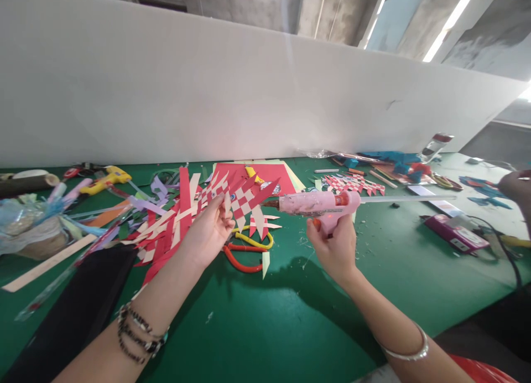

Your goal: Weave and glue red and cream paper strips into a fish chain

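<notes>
Both hands work above the green bench (290,316). Left hand (207,233) grips a red-and-cream woven paper piece (244,200), held up off the surface. Right hand (334,247) is closed around a pink glue gun (319,204), its nozzle touching the weave's right edge. Scissors (244,250) lie beneath.
</notes>
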{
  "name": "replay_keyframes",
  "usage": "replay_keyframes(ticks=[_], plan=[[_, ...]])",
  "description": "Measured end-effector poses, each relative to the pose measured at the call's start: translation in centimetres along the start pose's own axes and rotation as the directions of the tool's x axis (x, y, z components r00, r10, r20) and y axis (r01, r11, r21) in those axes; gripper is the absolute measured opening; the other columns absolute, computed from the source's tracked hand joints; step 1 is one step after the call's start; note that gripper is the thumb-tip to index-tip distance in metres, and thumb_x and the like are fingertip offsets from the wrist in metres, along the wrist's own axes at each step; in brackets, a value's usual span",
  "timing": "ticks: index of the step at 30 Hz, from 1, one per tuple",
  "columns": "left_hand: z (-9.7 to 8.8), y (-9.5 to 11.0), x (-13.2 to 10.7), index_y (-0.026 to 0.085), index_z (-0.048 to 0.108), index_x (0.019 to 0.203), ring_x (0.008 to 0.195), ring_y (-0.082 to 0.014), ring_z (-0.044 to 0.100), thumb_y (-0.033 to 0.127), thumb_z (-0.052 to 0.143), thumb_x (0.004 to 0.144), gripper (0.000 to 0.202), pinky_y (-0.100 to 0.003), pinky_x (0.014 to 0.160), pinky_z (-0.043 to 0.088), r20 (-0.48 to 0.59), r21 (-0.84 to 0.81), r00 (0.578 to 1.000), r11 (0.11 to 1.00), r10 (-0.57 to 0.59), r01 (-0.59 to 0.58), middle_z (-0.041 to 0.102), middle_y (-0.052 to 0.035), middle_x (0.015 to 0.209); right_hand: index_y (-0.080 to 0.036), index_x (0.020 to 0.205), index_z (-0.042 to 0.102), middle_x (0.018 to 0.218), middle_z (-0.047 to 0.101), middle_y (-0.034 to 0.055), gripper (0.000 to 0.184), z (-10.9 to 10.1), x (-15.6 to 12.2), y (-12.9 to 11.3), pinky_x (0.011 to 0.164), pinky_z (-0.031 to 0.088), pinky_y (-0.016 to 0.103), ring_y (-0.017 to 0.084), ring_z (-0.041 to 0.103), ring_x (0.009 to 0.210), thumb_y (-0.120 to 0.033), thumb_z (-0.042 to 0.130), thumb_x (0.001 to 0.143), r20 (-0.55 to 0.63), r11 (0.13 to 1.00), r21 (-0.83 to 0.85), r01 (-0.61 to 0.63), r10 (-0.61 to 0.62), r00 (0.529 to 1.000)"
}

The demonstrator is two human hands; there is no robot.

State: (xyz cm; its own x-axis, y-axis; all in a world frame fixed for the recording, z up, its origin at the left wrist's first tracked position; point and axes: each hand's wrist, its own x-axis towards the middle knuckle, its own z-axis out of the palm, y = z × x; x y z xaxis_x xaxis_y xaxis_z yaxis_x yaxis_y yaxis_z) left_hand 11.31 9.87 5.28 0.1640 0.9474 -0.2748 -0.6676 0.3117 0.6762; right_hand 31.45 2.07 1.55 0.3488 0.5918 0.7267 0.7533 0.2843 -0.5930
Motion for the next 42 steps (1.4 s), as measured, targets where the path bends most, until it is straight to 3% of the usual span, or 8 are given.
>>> replay_keyframes(ticks=[5, 15, 23, 32, 42], plan=[[-0.21, -0.09, -0.01, 0.016, 0.055, 0.062, 0.043, -0.0038, 0.046, 0.014, 0.054, 0.084, 0.023, -0.017, 0.051, 0.048, 0.027, -0.011, 1.000, 1.000, 0.004, -0.004, 0.048, 0.0066, 0.055, -0.019, 0.089, 0.042, 0.064, 0.047, -0.0040, 0.022, 0.02, 0.04, 0.01, 0.035, 0.029, 0.022, 0.006, 0.035, 0.039, -0.026, 0.055, 0.073, 0.017, 1.000, 0.009, -0.022, 0.022, 1.000], [-0.20, -0.12, 0.28, 0.015, 0.060, 0.070, 0.049, -0.0050, 0.051, 0.014, 0.055, 0.083, 0.014, -0.018, 0.054, 0.049, 0.020, 0.005, 1.000, 1.000, 0.003, -0.003, 0.057, 0.0036, 0.064, -0.019, 0.090, 0.043, 0.061, 0.045, -0.0056, 0.022, 0.03, 0.07, 0.06, 0.035, 0.031, 0.022, 0.006, 0.036, 0.038, -0.025, 0.055, 0.073, -0.001, 1.000, -0.027, 0.007, -0.007, 1.000], [-0.25, -0.13, 0.24, 0.016, 0.055, 0.059, 0.042, -0.0027, 0.043, 0.015, 0.065, 0.075, 0.019, -0.015, 0.043, 0.041, -0.006, -0.020, 1.000, 1.000, -0.016, 0.016, 0.049, 0.0071, 0.053, -0.020, 0.092, 0.043, 0.062, 0.045, -0.0051, 0.022, -0.01, 0.21, 0.05, 0.034, 0.030, 0.021, 0.006, 0.036, 0.039, -0.024, 0.054, 0.074, -0.027, 0.998, -0.047, 0.052, -0.053, 0.998], [-0.16, -0.10, 0.06, 0.016, 0.052, 0.056, 0.046, -0.0036, 0.048, 0.014, 0.058, 0.081, 0.025, -0.016, 0.048, 0.044, 0.012, 0.012, 1.000, 1.000, 0.000, 0.000, 0.049, 0.0062, 0.054, -0.021, 0.092, 0.042, 0.063, 0.047, -0.0043, 0.022, -0.01, 0.12, 0.00, 0.036, 0.032, 0.022, 0.007, 0.037, 0.040, -0.027, 0.054, 0.074, -0.020, 0.999, -0.045, 0.017, -0.018, 1.000], [-0.36, -0.28, 0.22, 0.016, 0.060, 0.071, 0.046, -0.0047, 0.049, 0.014, 0.056, 0.082, 0.012, -0.018, 0.051, 0.047, 0.002, 0.010, 1.000, 1.000, 0.003, -0.003, 0.056, 0.0042, 0.063, -0.018, 0.099, 0.044, 0.062, 0.047, -0.0049, 0.030, 0.10, -0.01, -0.04, 0.036, 0.032, 0.023, 0.007, 0.036, 0.039, -0.028, 0.056, 0.074, -0.035, 1.000, -0.029, 0.009, -0.010, 0.999]])
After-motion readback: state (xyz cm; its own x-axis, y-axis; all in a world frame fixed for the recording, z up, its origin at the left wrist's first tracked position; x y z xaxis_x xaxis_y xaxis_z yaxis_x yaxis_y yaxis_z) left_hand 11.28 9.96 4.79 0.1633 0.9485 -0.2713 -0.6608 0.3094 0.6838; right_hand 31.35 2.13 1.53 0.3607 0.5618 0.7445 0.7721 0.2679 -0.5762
